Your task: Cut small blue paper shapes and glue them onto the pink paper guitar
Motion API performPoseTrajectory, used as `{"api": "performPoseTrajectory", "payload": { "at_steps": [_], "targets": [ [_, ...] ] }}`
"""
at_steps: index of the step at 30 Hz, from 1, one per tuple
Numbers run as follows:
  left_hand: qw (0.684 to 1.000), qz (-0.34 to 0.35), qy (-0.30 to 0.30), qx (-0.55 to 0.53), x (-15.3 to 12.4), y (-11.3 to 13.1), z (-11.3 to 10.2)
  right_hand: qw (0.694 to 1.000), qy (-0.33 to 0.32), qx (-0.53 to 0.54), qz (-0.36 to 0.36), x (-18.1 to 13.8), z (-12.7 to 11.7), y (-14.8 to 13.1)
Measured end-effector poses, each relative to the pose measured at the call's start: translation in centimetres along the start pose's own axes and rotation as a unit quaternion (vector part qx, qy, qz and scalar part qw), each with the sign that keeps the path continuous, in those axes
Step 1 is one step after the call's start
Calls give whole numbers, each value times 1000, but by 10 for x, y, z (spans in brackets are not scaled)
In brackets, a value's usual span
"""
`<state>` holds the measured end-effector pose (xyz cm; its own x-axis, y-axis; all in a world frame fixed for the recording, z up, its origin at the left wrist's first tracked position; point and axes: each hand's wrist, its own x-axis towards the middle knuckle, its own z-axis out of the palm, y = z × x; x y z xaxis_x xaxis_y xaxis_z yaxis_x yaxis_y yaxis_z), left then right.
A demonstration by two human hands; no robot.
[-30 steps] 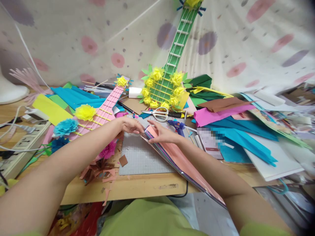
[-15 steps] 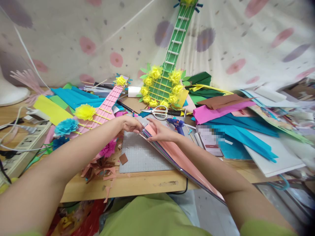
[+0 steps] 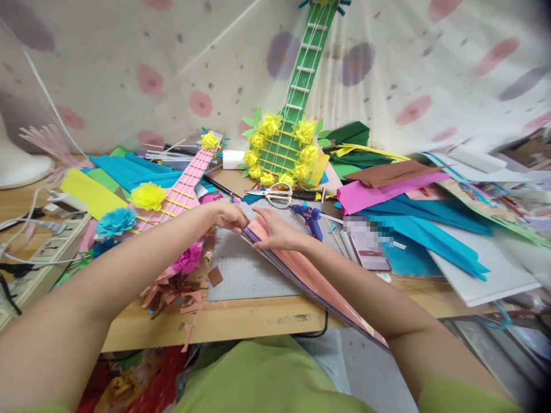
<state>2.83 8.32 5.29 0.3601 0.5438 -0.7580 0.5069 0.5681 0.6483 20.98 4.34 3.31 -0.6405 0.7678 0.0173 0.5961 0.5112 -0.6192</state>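
Note:
A long stack of coloured paper sheets [image 3: 321, 278], salmon pink on top with darker layers along its edge, slants from the cutting mat [image 3: 241, 269] over the table's front edge. Its surface is shiny in places. My right hand [image 3: 275, 230] grips the stack close to its far end, thumb on top and fingers at the layered edge. At that same end, the curled fingers of my left hand [image 3: 231, 217] pinch the corner of the sheets; their tips are partly hidden.
White-handled scissors [image 3: 279, 196] and a blue glue gun [image 3: 309, 218] lie beyond my hands. A pink paper guitar [image 3: 189, 184] lies left; a green one [image 3: 297, 103] leans at the back. Folded crepe paper [image 3: 430, 235] and a phone [image 3: 365, 246] are right, a power strip [image 3: 47, 246] far left.
Both hands stay at the stack's far end, with only a slight shift of the fingers. The whole view has moved a little.

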Motion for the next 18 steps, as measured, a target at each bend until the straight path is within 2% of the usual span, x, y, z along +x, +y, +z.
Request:
{"api": "performPoseTrajectory", "payload": {
  "at_steps": [4,8,10,14,18],
  "targets": [
    [999,34,3,2,-4,8,-5,999,23,-46,-14,2,-1,1],
    [998,57,32,1,-12,19,-7,994,42,-99,-28,3,-9,-2],
    [997,64,35,-4,-15,23,-8,989,55,-121,-59,6,-16,-6],
    [996,84,22,-19,-15,25,-14,983,50,-118,-134,20,-29,-14],
    [995,91,24,-30,-14,25,-20,980,65,-123,-141,35,-31,-16]
  ]
}}
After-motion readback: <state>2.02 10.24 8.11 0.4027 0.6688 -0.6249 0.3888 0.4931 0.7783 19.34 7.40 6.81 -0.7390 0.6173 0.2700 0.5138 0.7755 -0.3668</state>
